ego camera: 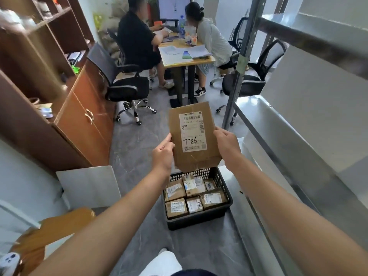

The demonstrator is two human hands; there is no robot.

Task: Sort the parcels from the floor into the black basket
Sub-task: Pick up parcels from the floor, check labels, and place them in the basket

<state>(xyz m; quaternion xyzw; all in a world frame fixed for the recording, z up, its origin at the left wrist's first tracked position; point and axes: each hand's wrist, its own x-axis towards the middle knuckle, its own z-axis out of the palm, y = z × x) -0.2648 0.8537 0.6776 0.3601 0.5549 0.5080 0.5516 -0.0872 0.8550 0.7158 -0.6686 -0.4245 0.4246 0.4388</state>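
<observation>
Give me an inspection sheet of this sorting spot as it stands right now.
Surface: grey marbled floor; the basket stands on it.
Job's things: flat cardboard parcel, label handwritten 7786, held up above the black basket; small boxes cover the basket's bottom.
Clutter: white board left of the basket.
Grippers: left hand and right hand each grip one side edge of the parcel.
Cables: nothing seen.
Surroundings: wooden cabinet on the left, metal shelving on the right, two people seated at a desk, office chairs nearby.
</observation>
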